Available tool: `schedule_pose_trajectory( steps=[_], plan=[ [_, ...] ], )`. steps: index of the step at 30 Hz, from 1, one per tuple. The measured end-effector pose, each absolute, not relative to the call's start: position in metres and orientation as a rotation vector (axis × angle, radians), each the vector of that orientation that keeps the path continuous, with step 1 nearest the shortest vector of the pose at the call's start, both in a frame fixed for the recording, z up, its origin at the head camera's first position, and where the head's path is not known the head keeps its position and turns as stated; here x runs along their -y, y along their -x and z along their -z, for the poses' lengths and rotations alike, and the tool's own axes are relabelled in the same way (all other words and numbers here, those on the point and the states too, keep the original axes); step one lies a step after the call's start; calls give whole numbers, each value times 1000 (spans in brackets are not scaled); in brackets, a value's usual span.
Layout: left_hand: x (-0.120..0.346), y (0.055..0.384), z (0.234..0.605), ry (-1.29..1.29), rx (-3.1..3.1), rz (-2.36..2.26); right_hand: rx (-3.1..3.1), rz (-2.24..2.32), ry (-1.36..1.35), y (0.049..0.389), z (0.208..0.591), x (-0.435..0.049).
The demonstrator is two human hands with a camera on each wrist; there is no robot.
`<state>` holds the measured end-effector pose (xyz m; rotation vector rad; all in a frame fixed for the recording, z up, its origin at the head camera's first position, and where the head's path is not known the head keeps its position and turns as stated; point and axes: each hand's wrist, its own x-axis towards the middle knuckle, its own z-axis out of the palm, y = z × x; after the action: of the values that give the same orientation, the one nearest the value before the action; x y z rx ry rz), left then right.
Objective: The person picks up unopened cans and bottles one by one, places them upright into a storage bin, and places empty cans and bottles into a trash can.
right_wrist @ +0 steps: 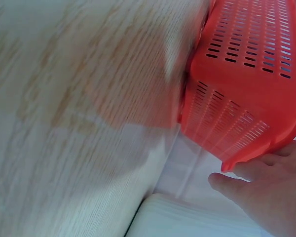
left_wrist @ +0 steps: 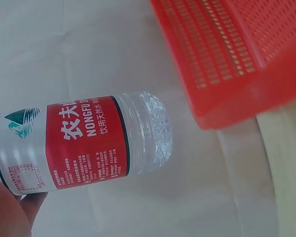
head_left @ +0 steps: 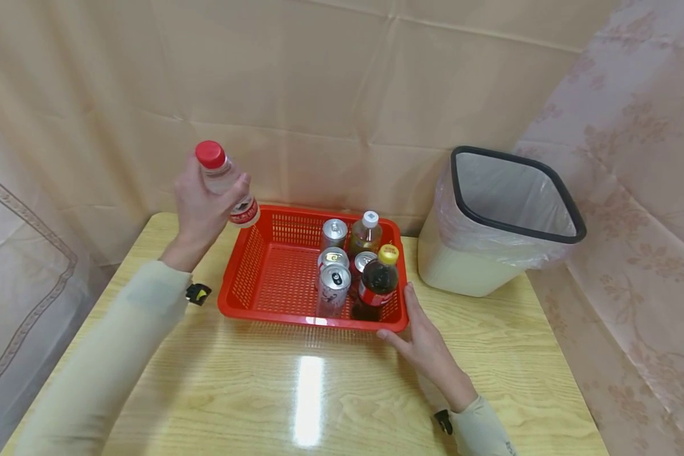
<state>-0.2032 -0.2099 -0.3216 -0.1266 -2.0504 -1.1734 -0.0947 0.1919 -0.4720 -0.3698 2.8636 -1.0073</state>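
My left hand (head_left: 199,206) grips a clear water bottle (head_left: 219,180) with a red cap. It is tilted, cap up, above and beyond the left end of a red plastic basket (head_left: 282,278). In the left wrist view, the bottle's red and white label (left_wrist: 89,140) faces the camera. My right hand (head_left: 427,348) touches the basket's near right corner, fingers along its right side and thumb apart. Inside the basket's right half stand several drink cans (head_left: 333,294), a cola bottle (head_left: 379,282) with a yellow cap and a white-capped bottle (head_left: 366,237) of amber drink.
A cream waste bin (head_left: 462,256) with a black rim and clear liner stands to the right of the basket. Under everything is a wood-grain table (head_left: 234,392). A beige cloth (head_left: 319,95) hangs behind it.
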Motion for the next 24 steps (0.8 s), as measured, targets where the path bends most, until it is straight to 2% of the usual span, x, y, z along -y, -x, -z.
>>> schedule_pose_trajectory(
  steps=[11,24],
  plan=[
    [184,198,314,202,2079,1271,-2853,1016,360,95,473,-189],
    [152,215,331,307,2234,1482,-2865,1024,374,94,473,-189]
  ],
)
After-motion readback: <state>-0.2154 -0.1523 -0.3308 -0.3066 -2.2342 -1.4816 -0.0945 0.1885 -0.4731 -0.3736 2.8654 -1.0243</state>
